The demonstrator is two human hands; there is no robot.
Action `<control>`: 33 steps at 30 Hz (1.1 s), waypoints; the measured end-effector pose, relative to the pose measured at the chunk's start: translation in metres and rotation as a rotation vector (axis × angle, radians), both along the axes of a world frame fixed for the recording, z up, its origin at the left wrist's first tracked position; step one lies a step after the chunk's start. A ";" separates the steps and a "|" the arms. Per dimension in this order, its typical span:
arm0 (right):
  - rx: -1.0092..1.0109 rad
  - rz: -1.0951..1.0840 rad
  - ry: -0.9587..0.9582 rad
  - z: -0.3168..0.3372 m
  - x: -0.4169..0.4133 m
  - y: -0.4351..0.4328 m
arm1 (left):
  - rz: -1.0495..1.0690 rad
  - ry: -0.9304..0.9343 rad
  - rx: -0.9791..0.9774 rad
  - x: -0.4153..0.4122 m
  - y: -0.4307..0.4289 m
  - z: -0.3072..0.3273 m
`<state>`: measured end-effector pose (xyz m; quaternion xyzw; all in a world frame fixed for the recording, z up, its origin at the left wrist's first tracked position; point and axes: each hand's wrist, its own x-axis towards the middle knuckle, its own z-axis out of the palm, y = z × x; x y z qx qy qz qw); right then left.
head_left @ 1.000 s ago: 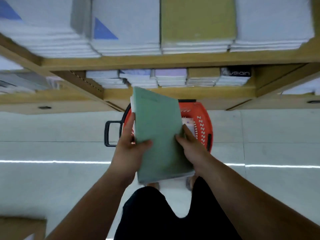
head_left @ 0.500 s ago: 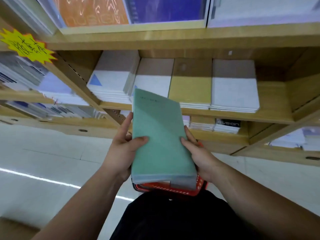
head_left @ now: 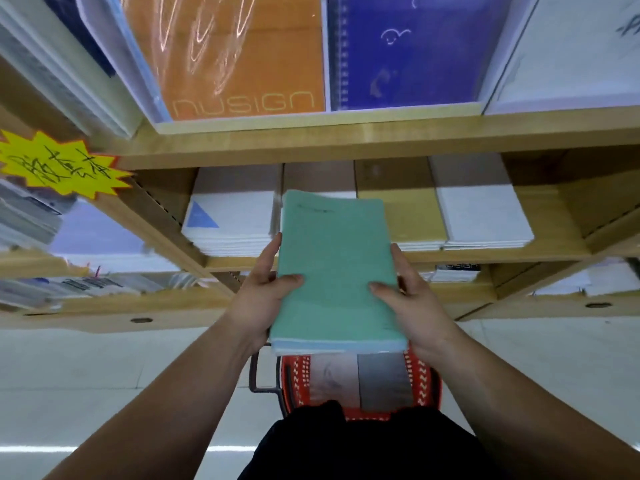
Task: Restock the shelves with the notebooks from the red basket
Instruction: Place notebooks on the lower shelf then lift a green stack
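The left hand (head_left: 263,292) and right hand (head_left: 412,303) clamp a stack of green notebooks (head_left: 336,268) by its side edges, thumbs on top. The stack is held above the red basket (head_left: 420,379), near the wooden shelf (head_left: 554,220) of stacked notebooks.

Wooden shelving (head_left: 346,147) is seen in tiers. On the top tier, an orange notebook (head_left: 239,57) and a blue spiral notebook (head_left: 408,53) are displayed side by side. On the middle shelf (head_left: 561,220), four stacks are laid flat in a row: white with a blue triangle (head_left: 232,220), a partly hidden stack, a tan stack (head_left: 408,216), a white stack (head_left: 485,216). The red basket (head_left: 420,379) is set on the pale floor (head_left: 104,375).
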<state>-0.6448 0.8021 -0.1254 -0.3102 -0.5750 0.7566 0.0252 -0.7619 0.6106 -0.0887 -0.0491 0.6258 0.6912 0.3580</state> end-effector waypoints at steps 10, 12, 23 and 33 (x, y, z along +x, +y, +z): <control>0.081 -0.155 -0.134 -0.028 -0.088 0.025 | -0.022 0.074 -0.174 -0.072 0.030 -0.049; 0.140 -0.125 -0.212 -0.039 -0.093 0.024 | -0.028 0.088 -0.233 -0.060 0.026 -0.063; 0.213 0.037 -0.297 -0.050 -0.077 0.022 | 0.288 -0.119 -0.298 0.007 0.016 -0.101; 0.236 0.076 -0.300 -0.051 -0.046 0.008 | 0.338 -0.017 -0.204 0.001 0.022 -0.094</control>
